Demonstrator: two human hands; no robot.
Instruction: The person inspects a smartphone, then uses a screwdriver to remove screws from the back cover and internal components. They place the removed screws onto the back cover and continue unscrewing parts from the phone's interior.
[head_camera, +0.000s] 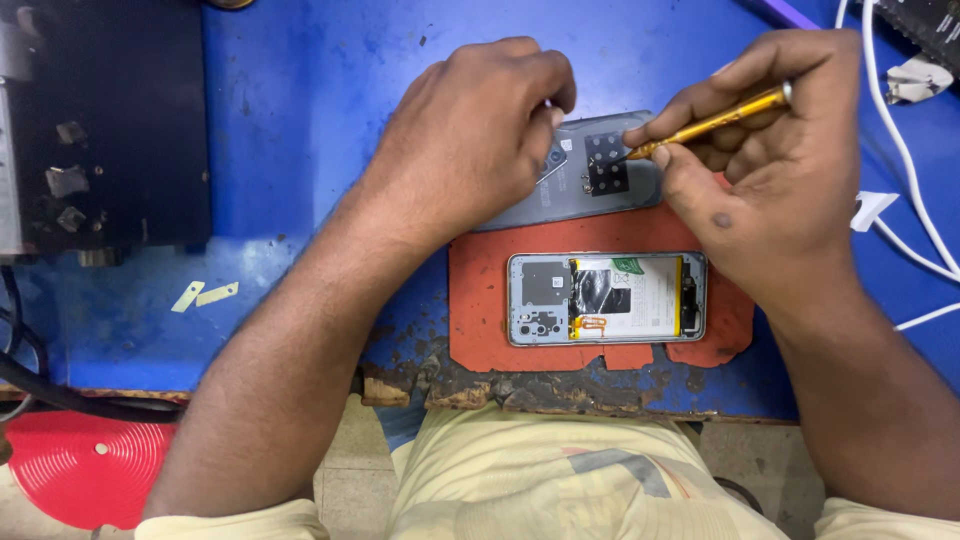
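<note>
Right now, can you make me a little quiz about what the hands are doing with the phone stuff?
1. True or false: the right hand holds a gold tool.
2. What does the left hand press on? A) grey back cover B) red disc C) white cable
3. What does the opened phone lie on?

Key
1. True
2. A
3. An orange mat on the blue table

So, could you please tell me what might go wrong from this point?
The gold tool in the right hand has its tip on the black patch of the grey back cover; a slip could gouge it. The opened phone lies uncovered just below, so a dropped tool might hit its battery.
</note>
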